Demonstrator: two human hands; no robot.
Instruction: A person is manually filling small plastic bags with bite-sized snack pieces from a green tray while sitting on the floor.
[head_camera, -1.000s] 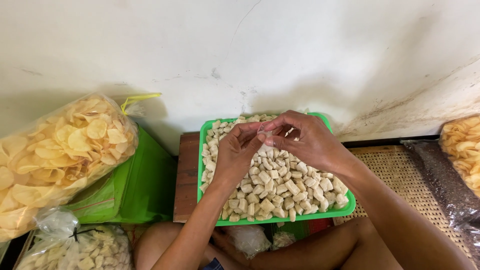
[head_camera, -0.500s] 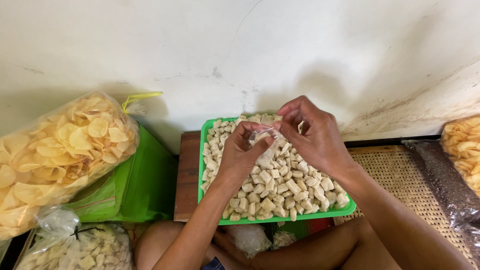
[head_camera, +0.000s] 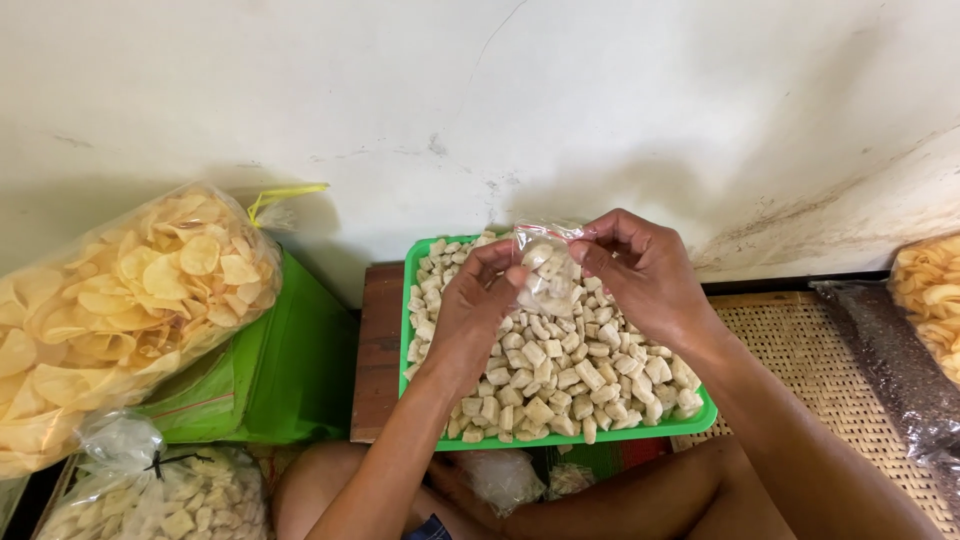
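1. While both hands pinch its mouth, the small bag (head_camera: 545, 272) hangs over the tray's (head_camera: 600, 433) far end.
2. Left hand (head_camera: 470, 315) and right hand (head_camera: 645, 275) are clamped on thin film.
3. It looks light, limp and slippery; its pieces seem brittle, so grip the top edge.

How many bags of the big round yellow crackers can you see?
2. One large clear bag of crackers lies at the left on the green bag; a second bag of crackers is cut off by the right edge. Others may lie out of view.
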